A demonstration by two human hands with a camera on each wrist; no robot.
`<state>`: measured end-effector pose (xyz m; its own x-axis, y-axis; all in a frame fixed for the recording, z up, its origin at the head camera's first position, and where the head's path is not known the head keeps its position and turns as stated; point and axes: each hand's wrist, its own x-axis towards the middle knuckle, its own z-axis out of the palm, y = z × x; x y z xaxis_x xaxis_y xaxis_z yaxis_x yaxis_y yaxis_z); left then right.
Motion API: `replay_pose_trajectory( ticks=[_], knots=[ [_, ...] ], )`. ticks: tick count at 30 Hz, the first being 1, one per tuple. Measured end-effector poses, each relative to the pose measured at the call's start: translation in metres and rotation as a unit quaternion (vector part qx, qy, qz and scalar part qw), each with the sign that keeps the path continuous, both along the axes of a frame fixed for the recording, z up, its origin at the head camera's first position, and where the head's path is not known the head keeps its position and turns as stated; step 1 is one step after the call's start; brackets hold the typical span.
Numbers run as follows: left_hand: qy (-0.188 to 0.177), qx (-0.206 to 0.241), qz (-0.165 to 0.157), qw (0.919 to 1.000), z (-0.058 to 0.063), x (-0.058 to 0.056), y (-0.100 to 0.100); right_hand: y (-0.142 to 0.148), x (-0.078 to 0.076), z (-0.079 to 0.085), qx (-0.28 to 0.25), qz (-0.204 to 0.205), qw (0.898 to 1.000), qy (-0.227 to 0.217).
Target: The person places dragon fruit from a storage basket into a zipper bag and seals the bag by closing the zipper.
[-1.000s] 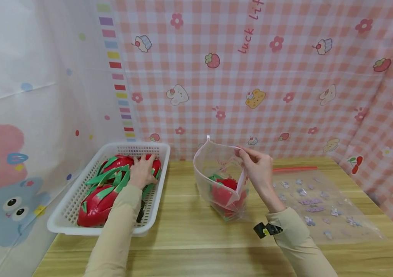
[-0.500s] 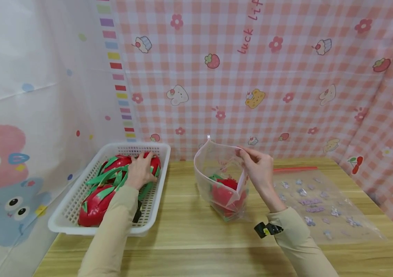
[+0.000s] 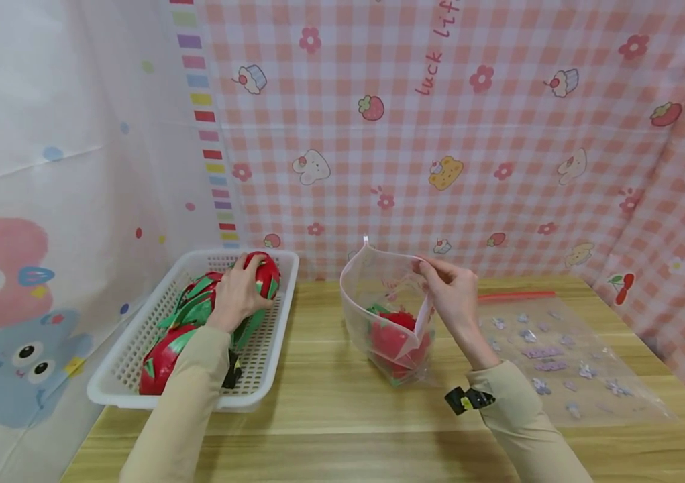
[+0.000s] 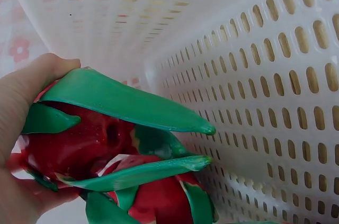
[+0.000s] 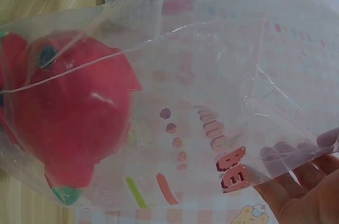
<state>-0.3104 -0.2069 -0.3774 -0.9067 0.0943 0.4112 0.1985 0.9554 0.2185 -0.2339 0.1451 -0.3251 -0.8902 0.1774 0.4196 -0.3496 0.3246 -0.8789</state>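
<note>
A white perforated plastic basket (image 3: 284,325) on the left holds several red dragon fruits with green scales. At its back right, my left hand (image 3: 236,295) grips one dragon fruit (image 3: 268,274), thumb and fingers around its sides. The left wrist view shows this dragon fruit (image 4: 74,144) in the hand, above another one. My right hand (image 3: 455,295) pinches the rim of a clear zipper bag (image 3: 355,305), which stands upright with its mouth apart. Inside the bag lies red and green dragon fruit (image 3: 395,339), seen through the plastic as a dragon fruit (image 5: 79,102) in the right wrist view.
To the right, a flat transparent bag (image 3: 559,396) with a red zip strip and small printed figures lies on the wooden table (image 3: 342,429). Another dragon fruit (image 3: 161,365) sits at the basket's near end. A checked pink cloth (image 3: 342,134) hangs behind the table.
My left hand has raised the dragon fruit slightly out of the pile, and the left forearm has shifted a little left. The right hand and the bag stay practically still.
</note>
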Motion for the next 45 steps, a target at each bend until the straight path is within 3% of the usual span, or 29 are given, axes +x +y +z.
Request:
replay_pose_trajectory(
  ticks=[6,12,23,31,38,45],
  knots=[
    [0.021,0.012,-0.016,0.9996,0.0,0.001,-0.001,0.0,0.001,0.0,-0.003,0.001,1.0,-0.003],
    [0.07,0.022,-0.029,0.9969,0.002,0.004,-0.003,0.0,0.001,0.001,-0.007,0.003,1.0,-0.003],
    [0.142,0.011,-0.073,0.9871,0.02,0.012,0.002,0.002,0.0,0.001,-0.004,0.0,1.0,-0.012],
    [0.17,0.007,-0.091,0.9812,0.038,0.027,0.02,0.001,0.0,0.001,-0.005,-0.004,1.0,-0.018],
    [0.187,0.014,-0.115,0.9756,0.054,0.047,0.041,0.001,-0.001,0.002,-0.009,-0.001,1.0,-0.015],
    [0.198,0.045,-0.142,0.9687,0.066,0.063,0.059,0.001,-0.002,0.001,0.003,-0.006,1.0,-0.012]
  ],
)
